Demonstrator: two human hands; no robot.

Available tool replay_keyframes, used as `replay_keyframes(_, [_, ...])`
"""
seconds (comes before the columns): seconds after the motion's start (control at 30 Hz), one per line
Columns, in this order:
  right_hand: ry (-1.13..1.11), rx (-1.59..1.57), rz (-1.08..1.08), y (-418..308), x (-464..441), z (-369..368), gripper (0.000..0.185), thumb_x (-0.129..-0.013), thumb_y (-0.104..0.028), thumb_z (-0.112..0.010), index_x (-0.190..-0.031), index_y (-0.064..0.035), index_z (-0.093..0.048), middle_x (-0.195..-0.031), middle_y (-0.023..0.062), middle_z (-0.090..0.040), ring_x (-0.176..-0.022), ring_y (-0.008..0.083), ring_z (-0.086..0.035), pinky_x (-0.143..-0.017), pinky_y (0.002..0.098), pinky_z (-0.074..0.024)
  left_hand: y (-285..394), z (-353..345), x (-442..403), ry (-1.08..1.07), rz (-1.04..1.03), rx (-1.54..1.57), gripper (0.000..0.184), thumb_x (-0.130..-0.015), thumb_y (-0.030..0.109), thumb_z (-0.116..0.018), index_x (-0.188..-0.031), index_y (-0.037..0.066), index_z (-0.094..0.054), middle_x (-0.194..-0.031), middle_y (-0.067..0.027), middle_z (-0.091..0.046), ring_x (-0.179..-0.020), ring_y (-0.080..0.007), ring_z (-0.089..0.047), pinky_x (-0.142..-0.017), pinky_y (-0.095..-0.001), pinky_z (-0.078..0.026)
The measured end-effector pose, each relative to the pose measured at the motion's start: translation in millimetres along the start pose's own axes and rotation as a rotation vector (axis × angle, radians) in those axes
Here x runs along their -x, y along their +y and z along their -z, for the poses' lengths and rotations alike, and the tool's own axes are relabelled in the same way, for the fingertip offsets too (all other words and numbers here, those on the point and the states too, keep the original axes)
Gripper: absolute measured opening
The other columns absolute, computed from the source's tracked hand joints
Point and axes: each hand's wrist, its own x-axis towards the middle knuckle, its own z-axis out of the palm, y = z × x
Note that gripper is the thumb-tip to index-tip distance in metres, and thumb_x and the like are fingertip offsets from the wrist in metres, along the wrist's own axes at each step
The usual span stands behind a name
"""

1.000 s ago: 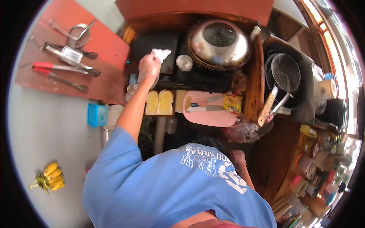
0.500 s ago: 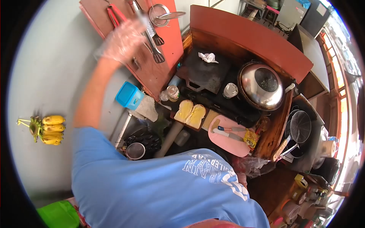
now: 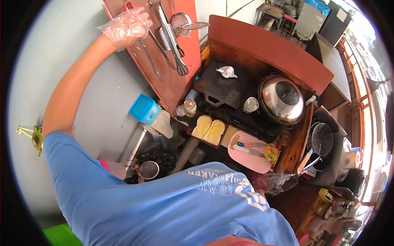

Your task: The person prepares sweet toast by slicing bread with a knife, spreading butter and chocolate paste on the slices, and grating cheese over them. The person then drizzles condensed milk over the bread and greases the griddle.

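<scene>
My left hand (image 3: 130,25), in a clear plastic glove, is closed around the red-handled tongs (image 3: 129,5) hanging on the reddish board (image 3: 174,88). Their metal arms extend below my fingers. My right hand (image 3: 259,187) shows only in part beside my shirt; its fingers are hidden. A crumpled white cloth or paper (image 3: 227,72) lies on the black griddle (image 3: 221,88). Two bread slices with a yellow spread (image 3: 208,130) lie side by side in front of the stove. Right of them, a pink cutting board (image 3: 246,161) holds knives (image 3: 251,145) and a yellow packet (image 3: 272,154).
A lidded wok (image 3: 283,98) and a silvery can (image 3: 250,105) stand on the stove. Other utensils (image 3: 168,37) and a strainer (image 3: 181,23) hang beside my left hand. A blue-lidded container (image 3: 143,108) is near the wall. Jars and containers (image 3: 318,225) crowd the lower right.
My left hand has left the white cloth or paper on the griddle, moved left to the hanging utensils and closed on the red-handled tongs. The view has turned left.
</scene>
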Motion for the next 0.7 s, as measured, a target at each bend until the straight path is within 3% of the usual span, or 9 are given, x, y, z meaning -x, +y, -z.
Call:
replay_keyframes(0.17, [0.038,-0.209,-0.144,-17.7,27.4,9.5,0.036,-0.091,-0.035,-0.056,-0.111,-0.0114,-0.074,-0.114,0.0254,-0.070,-0.110,0.0404,-0.069,-0.094,0.0501,-0.0539,13.4,41.8,16.2,0.061,0.145,0.017,0.014,-0.075,0.005,-0.066,-0.088,0.004,-0.070,-0.099,-0.0079,-0.064,-0.108,-0.0313,-0.061,-0.101,-0.0396,-0.051])
replay_keyframes(0.23, [-0.027,-0.237,-0.193,-24.7,34.7,18.5,0.036,-0.091,-0.035,-0.055,-0.112,-0.0115,-0.074,-0.115,0.0250,-0.070,-0.111,0.0397,-0.068,-0.095,0.0494,-0.0536,20.0,29.0,35.4,0.614,-0.045,-0.062,0.020,-0.080,0.006,-0.067,-0.100,0.005,-0.069,-0.105,-0.0101,-0.066,-0.110,-0.0321,-0.062,-0.101,-0.0417,-0.050])
replay_keyframes(0.3, [-0.058,-0.342,-0.316,-31.0,41.9,28.5,0.037,-0.091,-0.034,-0.055,-0.114,-0.0117,-0.074,-0.116,0.0245,-0.070,-0.112,0.0391,-0.068,-0.096,0.0487,-0.0533,58.8,102.1,17.8,-0.386,0.185,0.256,0.020,-0.092,0.015,-0.064,-0.110,0.006,-0.065,-0.116,-0.0127,-0.067,-0.110,-0.0319,-0.062,-0.096,-0.0441,-0.050])
replay_keyframes(0.37, [-0.124,-0.297,-0.306,-35.9,44.4,27.7,0.037,-0.091,-0.033,-0.055,-0.115,-0.0118,-0.074,-0.117,0.0241,-0.070,-0.113,0.0384,-0.068,-0.097,0.0480,-0.0529,123.2,78.2,18.9,-0.145,0.260,0.360,0.027,-0.095,0.018,-0.059,-0.121,0.013,-0.065,-0.101,-0.0087,-0.060,-0.092,-0.0285,-0.059,-0.087,-0.0420,-0.050])
replay_keyframes(0.4, [-0.178,-0.050,-0.021,-31.0,36.7,17.2,0.037,-0.090,-0.032,-0.055,-0.116,-0.0123,-0.074,-0.118,0.0226,-0.070,-0.113,0.0375,-0.067,-0.097,0.0470,-0.0528,155.5,66.6,19.7,-0.021,0.285,0.412,0.032,-0.096,0.019,-0.056,-0.126,0.017,-0.066,-0.093,-0.0068,-0.056,-0.083,-0.0268,-0.057,-0.082,-0.0410,-0.050])
replay_keyframes(0.47, [-0.181,-0.090,-0.064,-33.1,33.9,11.5,0.035,-0.089,-0.030,-0.056,-0.114,-0.0121,-0.075,-0.118,0.0222,-0.070,-0.112,0.0379,-0.068,-0.097,0.0467,-0.0533,210.8,50.0,-8.6,0.009,0.110,0.236,0.057,-0.087,0.017,-0.060,-0.143,0.030,-0.057,-0.089,-0.0011,-0.052,-0.083,-0.0194,-0.058,-0.073,-0.0391,-0.053])
replay_keyframes(0.6, [-0.116,0.061,0.071,-51.4,50.9,42.8,0.030,-0.086,-0.027,-0.062,-0.105,-0.0096,-0.076,-0.111,0.0211,-0.073,-0.103,0.0360,-0.071,-0.088,0.0445,-0.0558,290.1,-35.8,-99.6,-0.271,0.471,0.584,0.054,-0.101,0.032,-0.056,-0.151,0.012,-0.045,-0.097,-0.0088,-0.066,-0.093,-0.0248,-0.069,-0.076,-0.0393,-0.058])
replay_keyframes(0.67, [-0.053,-0.613,-0.325,-41.1,47.0,18.5,0.029,-0.085,-0.030,-0.065,-0.099,-0.0075,-0.076,-0.098,0.0178,-0.074,-0.090,0.0314,-0.073,-0.077,0.0428,-0.0555,319.1,-87.2,-136.1,-0.249,0.675,0.742,0.047,-0.101,0.031,-0.056,-0.143,0.011,-0.051,-0.105,-0.0118,-0.069,-0.100,-0.0281,-0.070,-0.078,-0.0436,-0.059])
replay_keyframes(0.7, [-0.104,-0.485,-0.274,-39.3,50.1,25.8,0.031,-0.085,-0.032,-0.063,-0.100,-0.0083,-0.076,-0.102,0.0186,-0.074,-0.095,0.0340,-0.073,-0.081,0.0459,-0.0564,330.9,-107.4,-151.0,-0.240,0.663,0.752,0.047,-0.101,0.031,-0.056,-0.143,0.011,-0.051,-0.105,-0.0118,-0.069,-0.100,-0.0281,-0.070,-0.078,-0.0436,-0.059])
